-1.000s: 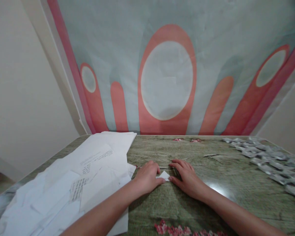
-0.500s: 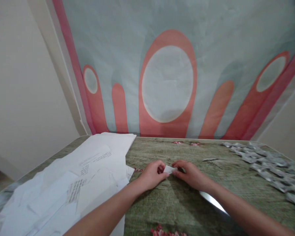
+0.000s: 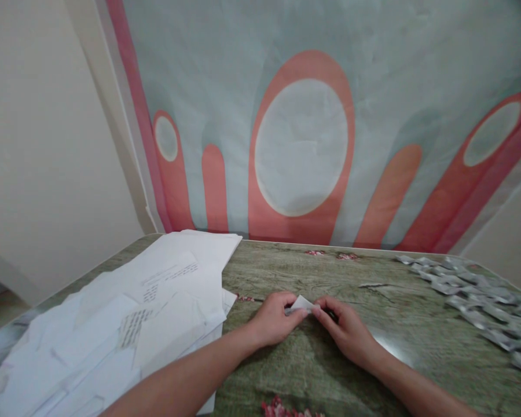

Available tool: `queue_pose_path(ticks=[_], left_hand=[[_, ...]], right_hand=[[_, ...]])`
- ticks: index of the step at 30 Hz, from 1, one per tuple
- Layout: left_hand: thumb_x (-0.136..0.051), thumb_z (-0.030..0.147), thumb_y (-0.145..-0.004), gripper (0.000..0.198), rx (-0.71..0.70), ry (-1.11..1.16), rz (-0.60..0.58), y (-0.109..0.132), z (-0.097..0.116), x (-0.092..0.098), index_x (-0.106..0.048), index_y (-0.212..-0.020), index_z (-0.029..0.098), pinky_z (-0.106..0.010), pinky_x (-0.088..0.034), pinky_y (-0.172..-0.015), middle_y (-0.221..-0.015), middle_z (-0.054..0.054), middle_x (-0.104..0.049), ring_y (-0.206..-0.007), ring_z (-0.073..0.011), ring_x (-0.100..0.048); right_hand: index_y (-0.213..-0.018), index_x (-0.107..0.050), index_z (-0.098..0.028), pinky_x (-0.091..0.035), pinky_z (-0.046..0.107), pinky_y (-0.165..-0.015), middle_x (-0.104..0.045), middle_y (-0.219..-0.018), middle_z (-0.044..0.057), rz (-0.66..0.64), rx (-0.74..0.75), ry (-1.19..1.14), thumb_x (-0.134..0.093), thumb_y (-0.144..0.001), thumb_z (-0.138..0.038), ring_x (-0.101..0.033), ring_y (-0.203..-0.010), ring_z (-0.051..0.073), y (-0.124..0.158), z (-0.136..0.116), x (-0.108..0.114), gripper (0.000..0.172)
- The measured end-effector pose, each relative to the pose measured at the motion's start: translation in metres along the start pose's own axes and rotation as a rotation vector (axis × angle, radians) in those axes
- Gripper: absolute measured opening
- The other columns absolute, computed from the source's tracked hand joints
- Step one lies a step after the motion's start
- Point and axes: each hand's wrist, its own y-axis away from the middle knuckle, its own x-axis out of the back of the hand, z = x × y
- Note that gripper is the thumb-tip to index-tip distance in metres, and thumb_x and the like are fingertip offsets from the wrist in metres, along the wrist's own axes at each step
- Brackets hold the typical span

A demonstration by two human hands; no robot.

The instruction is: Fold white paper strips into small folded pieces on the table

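Note:
Between my two hands is a small piece of white paper, folded or bent so that one corner points up. My left hand pinches its left side between thumb and fingers. From the right, my right hand grips the opposite edge with thumb and fingertips. The paper is held just above the wood-patterned table, near its middle. Parts of the paper are hidden behind the fingers.
A large spread of loose white sheets, some printed, covers the left of the table. Grey folded paper strips lie linked or overlapping along the right side. Behind the table stands a wall covering with red and pale shapes.
Both hands have shifted slightly toward me with the paper. The paper's corner now stands up more, and the view has tilted a little.

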Motion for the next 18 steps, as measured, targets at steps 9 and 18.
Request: queue_pose_path(ticks=[9, 18], left_hand=[[-0.057, 0.034, -0.076, 0.024, 0.099, 0.170, 0.075, 0.0016, -0.0050, -0.0054, -0.062, -0.067, 0.012, -0.021, -0.030, -0.053, -0.060, 0.004, -0.049, -0.059, -0.0112, -0.042], [-0.056, 0.032, -0.075, 0.022, 0.102, 0.199, 0.155, 0.0007, -0.0071, -0.0042, -0.063, -0.069, 0.012, -0.022, -0.034, -0.057, -0.064, 0.001, -0.055, -0.063, -0.0132, -0.047]], right_hand=[[-0.077, -0.055, -0.018, -0.041, 0.027, -0.064, -0.057, -0.072, 0.001, 0.046, -0.038, -0.074, -0.045, -0.087, -0.042, -0.052, -0.070, 0.017, 0.0012, 0.0037, -0.0028, 0.028], [-0.076, -0.053, -0.019, -0.042, 0.027, -0.062, -0.056, -0.070, 0.001, 0.275, 0.034, -0.074, -0.056, -0.082, -0.038, -0.053, -0.066, 0.016, 0.0017, 0.0033, -0.0012, 0.020]])
